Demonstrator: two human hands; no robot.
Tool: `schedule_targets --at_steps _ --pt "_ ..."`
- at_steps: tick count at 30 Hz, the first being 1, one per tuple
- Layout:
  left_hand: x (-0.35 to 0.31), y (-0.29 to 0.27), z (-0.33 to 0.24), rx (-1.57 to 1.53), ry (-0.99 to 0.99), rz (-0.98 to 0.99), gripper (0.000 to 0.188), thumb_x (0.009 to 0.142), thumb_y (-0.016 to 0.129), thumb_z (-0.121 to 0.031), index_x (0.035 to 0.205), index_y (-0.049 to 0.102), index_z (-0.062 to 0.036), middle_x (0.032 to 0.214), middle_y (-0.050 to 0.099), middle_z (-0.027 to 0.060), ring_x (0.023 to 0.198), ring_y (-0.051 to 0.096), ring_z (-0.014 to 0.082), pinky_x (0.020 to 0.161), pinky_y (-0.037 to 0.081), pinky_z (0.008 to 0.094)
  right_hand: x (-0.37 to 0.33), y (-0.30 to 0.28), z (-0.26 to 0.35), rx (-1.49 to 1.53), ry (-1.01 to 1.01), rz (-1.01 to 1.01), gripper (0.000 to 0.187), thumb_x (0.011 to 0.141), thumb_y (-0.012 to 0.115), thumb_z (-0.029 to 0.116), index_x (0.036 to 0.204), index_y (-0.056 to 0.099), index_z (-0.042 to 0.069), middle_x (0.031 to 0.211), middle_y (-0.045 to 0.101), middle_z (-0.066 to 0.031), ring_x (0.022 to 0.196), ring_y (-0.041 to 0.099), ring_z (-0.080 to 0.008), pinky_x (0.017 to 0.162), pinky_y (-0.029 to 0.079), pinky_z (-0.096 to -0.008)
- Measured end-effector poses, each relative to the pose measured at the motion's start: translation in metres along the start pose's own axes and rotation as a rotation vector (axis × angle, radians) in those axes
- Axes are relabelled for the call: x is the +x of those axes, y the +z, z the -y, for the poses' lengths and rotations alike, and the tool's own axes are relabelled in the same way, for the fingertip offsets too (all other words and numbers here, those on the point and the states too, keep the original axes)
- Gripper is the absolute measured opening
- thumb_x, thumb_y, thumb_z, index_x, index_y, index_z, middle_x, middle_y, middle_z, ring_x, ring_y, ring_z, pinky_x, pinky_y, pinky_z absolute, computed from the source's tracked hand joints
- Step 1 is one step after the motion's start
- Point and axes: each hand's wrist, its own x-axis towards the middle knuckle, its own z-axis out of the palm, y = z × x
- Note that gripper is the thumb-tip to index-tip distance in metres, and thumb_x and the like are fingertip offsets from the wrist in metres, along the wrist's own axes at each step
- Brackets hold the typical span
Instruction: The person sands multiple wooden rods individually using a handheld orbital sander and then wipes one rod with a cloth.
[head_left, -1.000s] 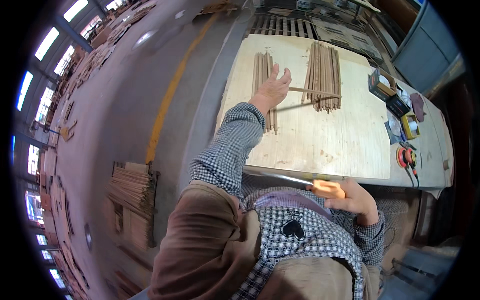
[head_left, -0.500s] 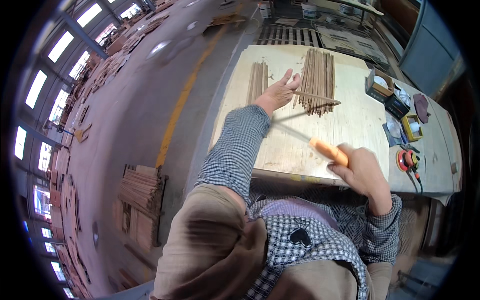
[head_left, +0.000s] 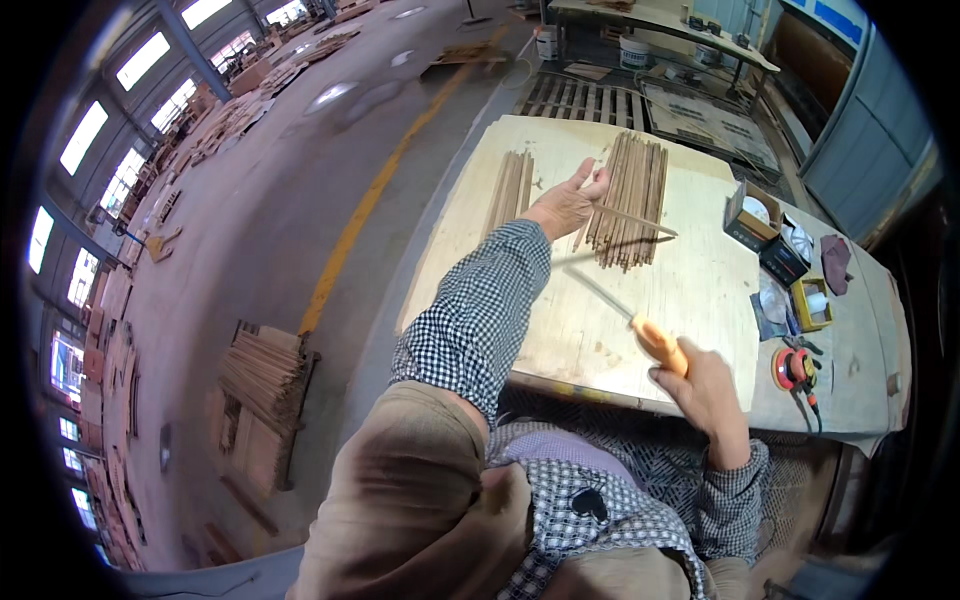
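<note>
My left hand (head_left: 568, 208) reaches out over the pale board and is closed on one end of a thin wooden strip (head_left: 640, 220). The strip's free end points right, over a larger bundle of similar brown wooden strips (head_left: 630, 185). A smaller group of strips (head_left: 511, 187) lies to the left of that hand. Closer to me, my right hand (head_left: 707, 388) is wrapped around the handle of an orange-handled file (head_left: 658, 342). Its long narrow metal blade, slightly blurred, slants up and left toward the held strip, apart from it.
On the cloth-covered right side are open boxes (head_left: 752, 215), a yellow box (head_left: 812, 304), a dark cloth (head_left: 836, 264) and a red sander (head_left: 793, 369). Beyond the pale board (head_left: 700, 300) lies a slatted pallet (head_left: 585, 102). Stacked wood (head_left: 262, 380) stands on the floor at left.
The view has shifted, so the board and the things on it appear lower. Both hands keep their hold. The file's blade slants a little more steeply and its handle is clearer.
</note>
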Motion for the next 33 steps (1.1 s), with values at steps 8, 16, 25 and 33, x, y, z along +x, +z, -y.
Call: schedule_targets --at_steps 8,16,25,33 --pt "0.017 0.002 0.024 -0.472 -0.557 0.206 0.030 0.088 0.046 -0.017 0.102 0.065 0.0012 0.132 0.046 0.0198 0.128 0.037 0.0290 0.099 0.026 0.0650 0.040 0.029 -0.024 0.142 0.080 -0.299 0.032 0.079 0.065 0.030 0.092 0.059 0.002 0.066 0.061 -0.0169 0.061 0.060 -0.0329 0.057 0.046 -0.0398" --pt "0.048 0.006 -0.033 -2.178 -1.055 0.031 0.030 0.091 0.050 -0.035 0.075 0.057 -0.0107 0.059 0.051 0.0017 0.052 0.048 0.0197 0.048 0.040 0.0328 0.047 0.032 -0.031 0.615 0.196 -0.152 0.040 0.076 0.065 0.020 0.108 0.059 -0.004 0.072 0.060 -0.0055 0.059 0.053 -0.0104 0.054 0.042 -0.0251" --pt "0.028 -0.022 -0.051 -3.414 -1.300 0.053 0.028 0.097 0.046 -0.033 0.075 0.041 -0.0163 0.049 0.030 -0.0066 0.035 0.027 0.0061 0.029 0.018 0.0217 0.017 0.065 -0.065 0.491 0.149 0.013 0.046 0.075 0.067 0.025 0.112 0.060 -0.001 0.093 0.067 -0.0190 0.084 0.065 -0.0253 0.077 0.047 -0.0338" --pt "0.032 -0.026 -0.089 -2.171 -1.096 -0.074 0.025 0.089 0.059 -0.019 0.078 0.054 0.0026 0.063 0.044 -0.0008 0.060 0.041 0.0094 0.053 0.037 0.0268 0.005 0.058 -0.091 0.420 0.109 0.059 0.042 0.077 0.061 0.039 0.102 0.061 0.006 0.093 0.064 -0.0183 0.088 0.060 -0.0353 0.076 0.045 -0.0423"
